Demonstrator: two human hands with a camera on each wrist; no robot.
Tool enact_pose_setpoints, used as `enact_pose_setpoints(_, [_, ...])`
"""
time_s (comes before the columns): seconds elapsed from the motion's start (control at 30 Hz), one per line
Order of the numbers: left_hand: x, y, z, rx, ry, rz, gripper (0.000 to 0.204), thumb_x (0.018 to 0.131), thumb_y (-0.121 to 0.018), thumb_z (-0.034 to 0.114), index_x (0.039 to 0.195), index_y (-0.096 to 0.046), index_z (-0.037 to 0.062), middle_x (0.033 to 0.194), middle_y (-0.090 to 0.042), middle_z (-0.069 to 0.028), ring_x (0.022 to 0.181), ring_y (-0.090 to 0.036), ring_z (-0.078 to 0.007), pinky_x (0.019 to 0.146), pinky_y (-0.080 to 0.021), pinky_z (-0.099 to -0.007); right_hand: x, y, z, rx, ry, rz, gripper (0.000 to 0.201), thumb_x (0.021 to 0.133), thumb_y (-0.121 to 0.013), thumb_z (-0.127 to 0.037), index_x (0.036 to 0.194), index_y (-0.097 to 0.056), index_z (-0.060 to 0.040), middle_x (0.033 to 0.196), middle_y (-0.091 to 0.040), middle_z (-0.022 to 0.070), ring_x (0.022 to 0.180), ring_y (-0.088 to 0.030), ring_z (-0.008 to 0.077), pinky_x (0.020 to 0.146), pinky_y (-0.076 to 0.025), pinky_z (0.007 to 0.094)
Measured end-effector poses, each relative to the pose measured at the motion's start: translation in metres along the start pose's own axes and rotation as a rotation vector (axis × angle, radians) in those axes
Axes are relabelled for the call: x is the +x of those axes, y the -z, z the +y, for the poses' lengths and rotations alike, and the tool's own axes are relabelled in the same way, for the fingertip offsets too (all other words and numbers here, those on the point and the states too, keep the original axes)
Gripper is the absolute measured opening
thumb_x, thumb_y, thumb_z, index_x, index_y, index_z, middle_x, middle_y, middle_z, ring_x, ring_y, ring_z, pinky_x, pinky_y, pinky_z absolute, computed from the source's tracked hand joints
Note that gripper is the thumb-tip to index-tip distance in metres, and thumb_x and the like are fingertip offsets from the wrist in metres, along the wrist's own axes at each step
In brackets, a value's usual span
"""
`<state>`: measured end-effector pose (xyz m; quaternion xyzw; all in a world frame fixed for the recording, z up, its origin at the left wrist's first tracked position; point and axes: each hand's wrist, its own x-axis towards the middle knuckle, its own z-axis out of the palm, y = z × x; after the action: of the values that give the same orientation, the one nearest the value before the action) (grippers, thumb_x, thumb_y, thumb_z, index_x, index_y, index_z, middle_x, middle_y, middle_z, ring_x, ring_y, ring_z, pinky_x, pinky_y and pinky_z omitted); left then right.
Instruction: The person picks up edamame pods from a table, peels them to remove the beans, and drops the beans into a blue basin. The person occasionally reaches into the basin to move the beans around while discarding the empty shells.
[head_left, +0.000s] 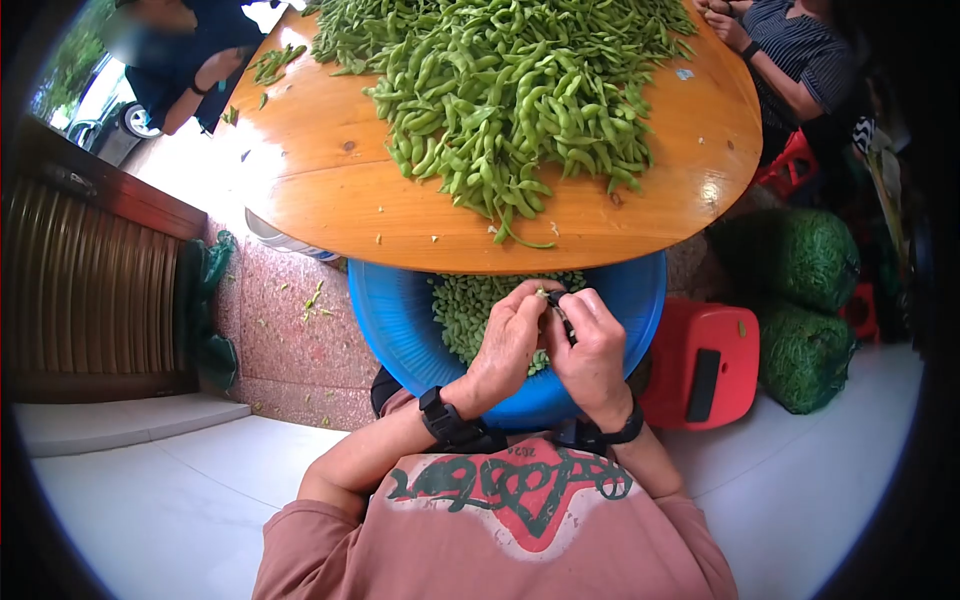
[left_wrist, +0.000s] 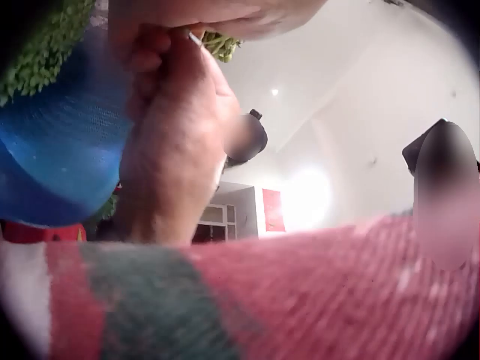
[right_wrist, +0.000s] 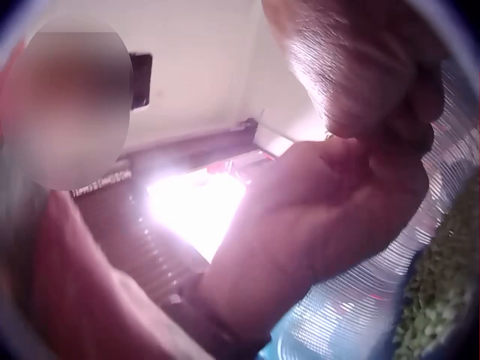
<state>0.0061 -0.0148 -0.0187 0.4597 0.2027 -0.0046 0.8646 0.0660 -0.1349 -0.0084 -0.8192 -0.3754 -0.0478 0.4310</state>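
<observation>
Both hands meet over a blue basin (head_left: 390, 320) that holds shelled green beans (head_left: 462, 318). The left hand (head_left: 508, 345) pinches a small pale green piece (head_left: 543, 294) between thumb and fingers. Close against it, the right hand (head_left: 590, 360) has its fingers curled round a small dark item (head_left: 557, 299), whose shape is too small to tell. In the left wrist view the right hand (left_wrist: 176, 135) touches the left hand (left_wrist: 217, 13). The right wrist view shows the left hand (right_wrist: 307, 225) and the right hand (right_wrist: 352, 64) pressed together.
A large heap of green pods (head_left: 520, 100) lies on the wooden table (head_left: 330, 190) beyond the basin. A red stool (head_left: 735, 365) stands to the right, beside green mesh sacks (head_left: 805, 355). Two other people are at the table's far sides. A brown shutter (head_left: 90, 270) is at left.
</observation>
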Motion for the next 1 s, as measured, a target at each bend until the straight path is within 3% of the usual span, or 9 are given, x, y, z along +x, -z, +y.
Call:
enact_pose_setpoints(0.07, [0.001, 0.002, -0.009, 0.342, -0.195, 0.027, 0.026, 0.098, -0.044, 0.013, 0.114, -0.057, -0.0026, 0.094, -0.058, -0.0087, 0.073, -0.051, -0.0102, 0.061, -0.045, -0.0255, -0.002, -0.008, -0.003, -0.071, 0.069, 0.054, 0.017, 0.081, -0.066, 0.003, 0.095, -0.058, -0.0001, 0.086, -0.054, 0.0149, 0.069, -0.061, 0.0352, 0.057, -0.051, 0.0418])
enact_pose_setpoints(0.23, [0.003, -0.014, -0.008, -0.405, 0.072, 0.143, 0.012, 0.094, -0.049, 0.015, 0.087, -0.053, 0.0064, 0.094, -0.058, -0.0061, 0.075, -0.053, -0.0160, 0.064, -0.044, -0.0284, -0.003, -0.016, -0.001, -0.179, 0.132, 0.119, 0.018, 0.078, -0.068, 0.003, 0.094, -0.060, 0.0013, 0.088, -0.057, 0.0148, 0.067, -0.063, 0.0318, 0.057, -0.054, 0.0400])
enact_pose_setpoints(0.4, [0.002, -0.010, -0.018, -0.380, 0.123, 0.135, 0.010, 0.096, -0.047, 0.015, 0.094, -0.055, 0.0081, 0.083, -0.052, 0.0005, 0.070, -0.048, -0.0115, 0.060, -0.041, -0.0265, -0.004, -0.009, 0.002, -0.130, 0.113, 0.179, 0.015, 0.079, -0.069, 0.001, 0.093, -0.063, 0.0011, 0.087, -0.062, 0.0139, 0.067, -0.063, 0.0314, 0.056, -0.053, 0.0369])
enact_pose_setpoints(0.53, [-0.002, -0.011, 0.002, -0.121, 0.224, 0.043, 0.018, 0.104, -0.041, 0.018, 0.092, -0.052, 0.0092, 0.077, -0.046, 0.0009, 0.061, -0.040, -0.0082, 0.052, -0.036, -0.0243, 0.001, 0.012, 0.011, 0.881, -0.765, -0.034, 0.009, 0.091, -0.066, -0.010, 0.087, -0.066, -0.0019, 0.070, -0.055, -0.0039, 0.056, -0.047, 0.0038, 0.045, -0.034, 0.0218])
enact_pose_setpoints(0.63, [0.001, 0.006, 0.009, -0.084, 0.237, -0.087, 0.015, 0.104, -0.045, 0.019, 0.099, -0.053, 0.0076, 0.078, -0.051, -0.0004, 0.057, -0.040, -0.0065, 0.051, -0.038, -0.0243, 0.004, 0.019, 0.018, 1.200, -0.855, -0.062, 0.010, 0.093, -0.064, -0.011, 0.088, -0.066, -0.0026, 0.073, -0.054, -0.0057, 0.054, -0.042, 0.0010, 0.044, -0.029, 0.0185])
enact_pose_setpoints(0.73, [0.002, 0.007, 0.011, -0.031, 0.228, -0.154, 0.012, 0.102, -0.049, 0.014, 0.104, -0.056, 0.0046, 0.081, -0.056, -0.0025, 0.059, -0.045, -0.0077, 0.056, -0.043, -0.0254, 0.001, 0.021, 0.015, 1.178, -0.886, -0.076, 0.010, 0.091, -0.064, -0.009, 0.084, -0.064, -0.0011, 0.070, -0.052, -0.0034, 0.055, -0.043, 0.0048, 0.046, -0.033, 0.0222])
enact_pose_setpoints(0.8, [0.005, 0.012, 0.000, -0.035, 0.139, -0.192, 0.012, 0.099, -0.051, 0.011, 0.104, -0.058, 0.0023, 0.083, -0.058, -0.0027, 0.063, -0.050, -0.0089, 0.060, -0.047, -0.0262, -0.005, 0.018, 0.007, 0.387, -0.367, -0.030, 0.009, 0.087, -0.065, -0.006, 0.082, -0.061, 0.0009, 0.070, -0.052, 0.0007, 0.058, -0.046, 0.0085, 0.051, -0.037, 0.0256])
enact_pose_setpoints(0.93, [-0.010, 0.010, 0.013, 1.014, -0.436, -0.260, 0.018, 0.090, -0.061, 0.005, 0.107, -0.063, -0.0025, 0.082, -0.068, -0.0113, 0.072, -0.066, -0.0249, 0.070, -0.054, -0.0353, -0.001, 0.068, 0.003, 0.344, -0.466, 0.156, 0.010, 0.086, -0.063, -0.004, 0.084, -0.058, 0.0041, 0.071, -0.051, 0.0082, 0.060, -0.048, 0.0137, 0.056, -0.040, 0.0284])
enact_pose_setpoints(1.0, [-0.006, 0.008, 0.038, 1.068, -0.560, -0.292, 0.018, 0.088, -0.063, 0.004, 0.105, -0.064, -0.0016, 0.081, -0.067, -0.0139, 0.072, -0.066, -0.0285, 0.071, -0.054, -0.0371, -0.006, 0.112, 0.021, -0.053, -0.383, 0.085, 0.011, 0.087, -0.063, -0.006, 0.087, -0.059, 0.0044, 0.070, -0.055, 0.0148, 0.058, -0.054, 0.0206, 0.056, -0.043, 0.0327])
